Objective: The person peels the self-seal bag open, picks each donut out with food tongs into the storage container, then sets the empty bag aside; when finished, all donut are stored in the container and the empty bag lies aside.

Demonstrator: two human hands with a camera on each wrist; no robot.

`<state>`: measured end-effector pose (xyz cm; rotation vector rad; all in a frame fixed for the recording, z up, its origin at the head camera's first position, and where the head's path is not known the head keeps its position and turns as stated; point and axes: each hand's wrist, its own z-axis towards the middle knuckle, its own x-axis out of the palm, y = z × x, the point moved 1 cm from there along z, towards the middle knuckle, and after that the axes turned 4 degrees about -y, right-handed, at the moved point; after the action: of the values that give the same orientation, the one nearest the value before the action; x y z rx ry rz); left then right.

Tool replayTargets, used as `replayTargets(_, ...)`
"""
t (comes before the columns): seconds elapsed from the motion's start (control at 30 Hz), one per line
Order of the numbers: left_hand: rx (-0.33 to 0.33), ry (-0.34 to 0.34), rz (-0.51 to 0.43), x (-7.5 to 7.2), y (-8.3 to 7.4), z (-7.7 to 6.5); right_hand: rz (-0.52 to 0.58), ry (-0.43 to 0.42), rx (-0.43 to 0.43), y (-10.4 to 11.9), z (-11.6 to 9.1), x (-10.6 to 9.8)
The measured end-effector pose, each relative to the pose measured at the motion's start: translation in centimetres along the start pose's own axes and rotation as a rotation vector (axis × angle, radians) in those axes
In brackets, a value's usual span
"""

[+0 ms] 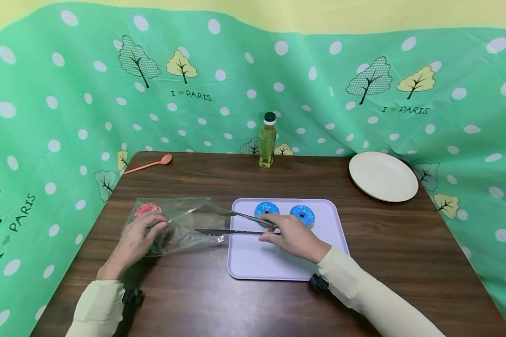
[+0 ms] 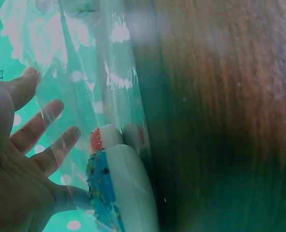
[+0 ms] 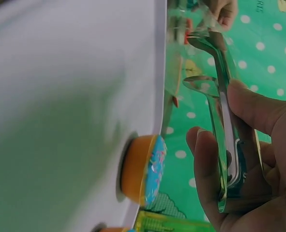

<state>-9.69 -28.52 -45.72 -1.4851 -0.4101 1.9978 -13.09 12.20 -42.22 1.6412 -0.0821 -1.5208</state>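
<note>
My right hand [image 1: 297, 234] grips metal serving tongs [image 3: 220, 92], one arm ending in a fork shape and the other in a spoon shape. The two arms stand apart, their ends at the right part of a clear plastic bag [image 1: 194, 236]; whether inside or over it I cannot tell. My left hand [image 1: 139, 238] lies at the bag's left part, fingers spread against the film in the left wrist view. Inside are a red-topped donut [image 1: 147, 209] and a blue-topped donut [image 2: 104, 188]. Two blue donuts [image 1: 266, 209] [image 1: 302, 215] sit on a lilac tray [image 1: 274, 267] under the right hand.
A bottle of yellowish liquid [image 1: 267, 142] stands at the table's back edge. To the back right lies a white plate [image 1: 383, 175], and an orange spoon [image 1: 152, 164] is at the back left. Behind the brown table [image 1: 185, 304] hangs a green dotted cloth [image 1: 236, 61].
</note>
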Motion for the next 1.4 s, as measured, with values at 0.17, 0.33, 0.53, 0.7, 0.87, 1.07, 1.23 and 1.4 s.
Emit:
replayTargets(0.17,0.003,-0.004,-0.011,-0.2,-0.3,0.1,-0.019,-0.007,0.037,-0.2,-1.3,-0.8)
replayTargets(0.33,0.008,-0.013,-0.016,-0.3,-0.4,-0.1,-0.041,0.003,-0.007,-0.1,-0.1,0.0)
replayTargets(0.53,-0.031,0.027,-0.050,0.2,-0.5,-0.5,-0.047,0.065,-0.085,1.0,2.2,2.1)
replayTargets(0.7,-0.047,0.033,-0.079,0.1,-0.5,-0.3,-0.094,0.082,-0.159,2.0,4.1,3.5)
replayTargets(0.87,-0.049,0.032,-0.074,-0.1,-0.7,-0.2,-0.127,0.074,-0.189,2.8,5.9,5.1)
replayTargets(1.07,-0.037,0.025,-0.071,0.0,-0.7,-0.1,-0.137,0.063,-0.191,3.8,7.4,6.8)
replayTargets(1.23,-0.027,0.021,-0.087,0.1,-0.8,-0.1,-0.155,0.048,-0.185,4.8,8.4,7.7)
replayTargets(1.4,-0.029,0.030,-0.100,0.2,-1.0,0.0,-0.206,0.025,-0.213,5.2,9.1,8.8)
